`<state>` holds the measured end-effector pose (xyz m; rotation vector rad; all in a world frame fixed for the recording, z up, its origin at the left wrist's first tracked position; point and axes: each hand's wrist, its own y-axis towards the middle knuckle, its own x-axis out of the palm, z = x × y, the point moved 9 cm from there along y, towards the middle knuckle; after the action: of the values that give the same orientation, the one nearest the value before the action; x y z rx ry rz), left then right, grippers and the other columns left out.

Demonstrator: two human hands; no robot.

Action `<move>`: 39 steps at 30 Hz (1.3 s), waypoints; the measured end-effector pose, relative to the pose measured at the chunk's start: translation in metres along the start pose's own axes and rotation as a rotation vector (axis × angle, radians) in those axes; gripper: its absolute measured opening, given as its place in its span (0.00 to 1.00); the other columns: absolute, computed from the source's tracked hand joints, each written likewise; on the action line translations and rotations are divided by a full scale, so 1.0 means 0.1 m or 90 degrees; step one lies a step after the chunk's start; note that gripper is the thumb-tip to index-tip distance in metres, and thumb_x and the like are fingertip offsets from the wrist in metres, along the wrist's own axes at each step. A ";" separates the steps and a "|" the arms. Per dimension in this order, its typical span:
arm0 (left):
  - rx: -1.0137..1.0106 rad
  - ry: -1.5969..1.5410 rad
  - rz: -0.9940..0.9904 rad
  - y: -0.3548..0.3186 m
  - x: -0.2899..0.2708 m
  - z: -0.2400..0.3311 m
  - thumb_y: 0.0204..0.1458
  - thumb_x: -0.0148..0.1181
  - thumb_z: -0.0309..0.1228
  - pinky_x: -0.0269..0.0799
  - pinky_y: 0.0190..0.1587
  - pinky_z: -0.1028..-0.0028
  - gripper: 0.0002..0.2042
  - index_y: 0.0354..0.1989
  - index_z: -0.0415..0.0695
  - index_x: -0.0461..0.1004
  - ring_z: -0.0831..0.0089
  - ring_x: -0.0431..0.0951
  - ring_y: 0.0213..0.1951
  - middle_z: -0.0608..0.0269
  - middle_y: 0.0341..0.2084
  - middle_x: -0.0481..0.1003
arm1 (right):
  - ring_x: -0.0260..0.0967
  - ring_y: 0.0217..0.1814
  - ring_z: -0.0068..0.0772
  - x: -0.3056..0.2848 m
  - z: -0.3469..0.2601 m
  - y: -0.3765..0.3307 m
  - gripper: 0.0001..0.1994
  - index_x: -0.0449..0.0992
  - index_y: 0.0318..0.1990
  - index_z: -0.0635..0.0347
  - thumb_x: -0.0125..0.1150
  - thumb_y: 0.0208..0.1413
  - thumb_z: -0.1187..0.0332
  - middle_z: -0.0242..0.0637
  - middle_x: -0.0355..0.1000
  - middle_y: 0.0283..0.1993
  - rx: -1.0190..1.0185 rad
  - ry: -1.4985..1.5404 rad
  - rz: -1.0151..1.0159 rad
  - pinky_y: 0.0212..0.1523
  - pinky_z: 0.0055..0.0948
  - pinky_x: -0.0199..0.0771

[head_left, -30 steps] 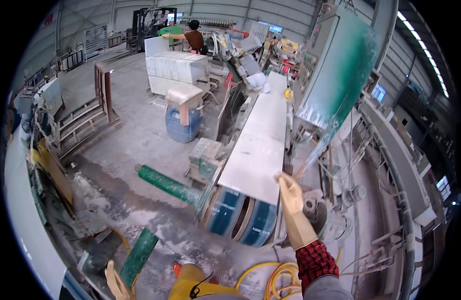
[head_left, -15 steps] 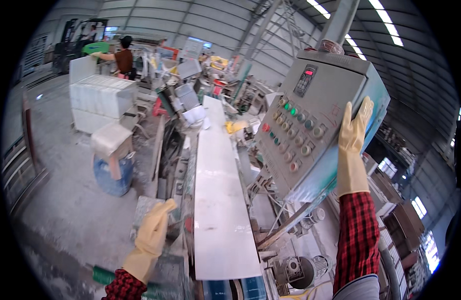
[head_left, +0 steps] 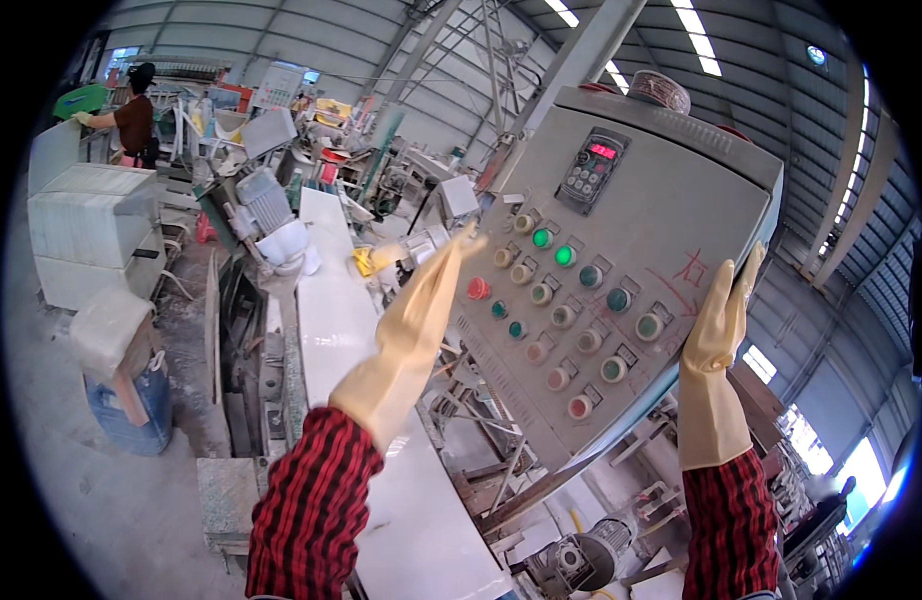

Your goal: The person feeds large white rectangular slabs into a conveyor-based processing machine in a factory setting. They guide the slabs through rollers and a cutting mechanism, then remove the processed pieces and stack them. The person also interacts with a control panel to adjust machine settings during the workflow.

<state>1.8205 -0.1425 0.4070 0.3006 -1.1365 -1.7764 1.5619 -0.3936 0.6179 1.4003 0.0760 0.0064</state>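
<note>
A grey control box [head_left: 641, 230] stands tilted at the right, with rows of round buttons [head_left: 589, 342] and a small keypad with a red display [head_left: 591, 172]. Two of its buttons glow green. My left hand [head_left: 413, 325], in a cream rubber glove, is raised at the panel's left edge. Its fingers are stretched toward the upper left buttons; contact cannot be made out. My right hand [head_left: 719, 350], gloved alike, rests along the box's right edge with fingers extended upward. A long white slab [head_left: 331, 325] lies below and behind my left forearm.
A motor [head_left: 581, 560] sits low beneath the box. At the left are a blue drum [head_left: 131, 410] under a wrapped block and a stack of pale slabs [head_left: 96, 225]. Another person [head_left: 134, 120] stands behind that stack. Machinery crowds the middle distance.
My left hand has risen from beside the slab, moving up and right to the panel. My right hand stays at the box's edge. The view has swung right, and the box appears larger.
</note>
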 end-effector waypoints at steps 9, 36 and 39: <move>0.070 -0.178 0.075 2.17 0.86 -0.19 0.84 0.51 0.45 0.62 0.84 0.69 0.31 0.88 0.44 0.62 0.63 0.69 0.83 0.46 0.83 0.69 | 0.39 0.99 0.59 0.02 0.06 -0.02 0.36 0.53 0.89 0.72 0.47 0.89 0.53 0.62 0.48 0.94 -0.036 -0.038 -0.004 0.95 0.50 0.40; 0.051 -0.083 0.052 2.22 1.26 -0.32 0.82 0.49 0.53 0.67 0.80 0.66 0.30 0.84 0.52 0.71 0.57 0.73 0.80 0.54 0.80 0.74 | 0.46 0.98 0.54 -0.02 0.15 -0.07 0.36 0.56 0.90 0.65 0.46 0.88 0.48 0.56 0.52 0.94 -0.006 -0.026 0.013 0.94 0.48 0.46; 0.058 -0.108 0.058 2.23 1.25 -0.35 0.82 0.48 0.54 0.67 0.80 0.66 0.30 0.84 0.53 0.72 0.56 0.73 0.80 0.54 0.80 0.74 | 0.46 0.98 0.53 0.00 0.13 -0.06 0.36 0.56 0.90 0.65 0.46 0.88 0.48 0.56 0.52 0.94 0.007 -0.017 0.012 0.94 0.47 0.46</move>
<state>1.9122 -0.2863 0.6004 0.1518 -1.3322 -1.6974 1.5621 -0.4076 0.6140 1.4113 0.0399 0.0030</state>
